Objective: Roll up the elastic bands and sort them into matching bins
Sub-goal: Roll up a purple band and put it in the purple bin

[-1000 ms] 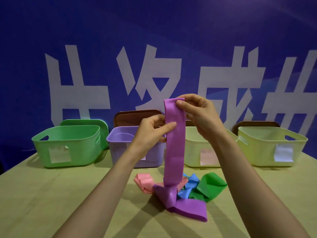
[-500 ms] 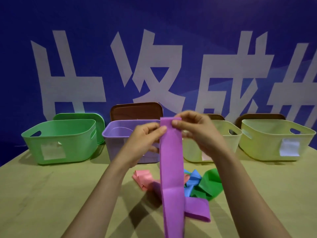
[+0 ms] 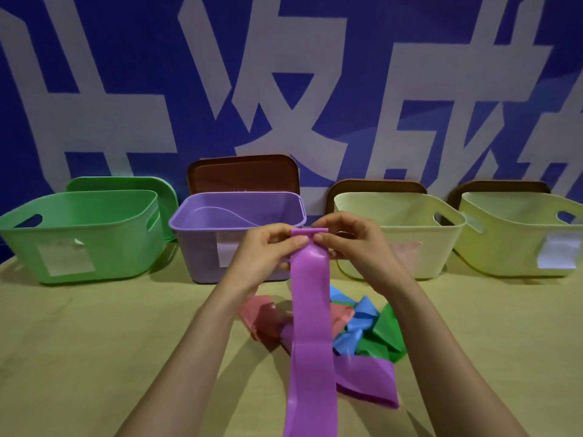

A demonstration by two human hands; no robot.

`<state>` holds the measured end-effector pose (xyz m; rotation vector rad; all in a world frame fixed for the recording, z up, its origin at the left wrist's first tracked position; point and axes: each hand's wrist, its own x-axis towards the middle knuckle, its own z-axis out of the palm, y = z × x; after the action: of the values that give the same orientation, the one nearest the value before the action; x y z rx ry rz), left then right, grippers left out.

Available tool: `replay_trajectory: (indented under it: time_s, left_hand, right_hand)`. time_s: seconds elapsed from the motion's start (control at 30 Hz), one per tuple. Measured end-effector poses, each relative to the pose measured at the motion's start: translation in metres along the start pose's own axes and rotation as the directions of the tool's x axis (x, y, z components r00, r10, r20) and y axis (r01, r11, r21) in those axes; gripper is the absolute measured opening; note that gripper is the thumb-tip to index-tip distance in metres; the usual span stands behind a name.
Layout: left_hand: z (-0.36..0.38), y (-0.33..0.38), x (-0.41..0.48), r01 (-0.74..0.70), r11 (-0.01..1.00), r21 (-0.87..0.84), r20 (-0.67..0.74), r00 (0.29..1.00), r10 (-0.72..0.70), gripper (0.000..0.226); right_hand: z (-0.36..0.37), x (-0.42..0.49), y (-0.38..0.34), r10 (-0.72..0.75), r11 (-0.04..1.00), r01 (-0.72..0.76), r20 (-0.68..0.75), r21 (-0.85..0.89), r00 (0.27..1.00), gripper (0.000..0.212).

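Fingers [image 3: 298, 240] of my left hand [image 3: 268, 252] and my right hand [image 3: 355, 244] are curled and pinch the top of the purple elastic band [image 3: 310, 310]. The thumbs and first fingers meet at the middle of that top edge. The edge is turned over into a small, tight fold. I hold it up in the air, right in front of the purple bin [image 3: 202, 244].

The band is smooth and a bit shiny. It hangs down flat and straight between my arms and runs off the bottom of the view. One more part of it lies bent on the table [image 3: 94, 357], near my right arm.

Behind the hanging band there is a small pile on the table: a pink band [image 3: 257, 316], a blue band [image 3: 359, 323] and a green band [image 3: 386, 332]. They touch and lie over each other.

Four bins stand in a row at the back, all with open tops. The green bin [image 3: 94, 234] is at the left, then the purple one, then two pale yellow bins [image 3: 407, 222] [image 3: 517, 238]. Small gaps sit between them. Lids lean on the blue wall behind them.

A wide bit of table shows on my left, between the pile and the green bin, and there is more of it on my right.
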<state>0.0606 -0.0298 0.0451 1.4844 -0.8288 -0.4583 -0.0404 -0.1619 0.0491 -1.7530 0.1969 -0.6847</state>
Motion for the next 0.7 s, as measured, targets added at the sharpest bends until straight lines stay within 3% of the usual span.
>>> replay_trajectory:
  time_s: [0.17,0.37,0.53,0.7]
  left_hand:
    - [-0.004,0.011,-0.005,0.035,0.995,-0.091,0.022,0.999,-0.033,0.009]
    - [-0.006,0.031,-0.013,-0.115,0.987,-0.112,-0.027,0.993,0.112,0.007]
    - [-0.007,0.041,-0.018,-0.05,0.973,-0.227,0.067,0.995,0.067,0.01]
    - [-0.003,0.041,-0.02,-0.028,0.966,-0.256,0.087,0.995,0.052,0.011]
  right_hand:
    - [0.007,-0.006,-0.013,-0.071,0.996,0.073,-0.041,0.043,0.997,0.019]
    - [0.007,-0.013,-0.038,-0.157,0.984,0.159,-0.038,0.08,0.987,0.016]
    - [0.008,-0.019,-0.045,-0.25,0.968,0.251,-0.03,0.03,0.968,0.024]
    - [0.014,-0.016,-0.04,-0.232,0.966,0.241,-0.1,0.097,0.968,0.027]
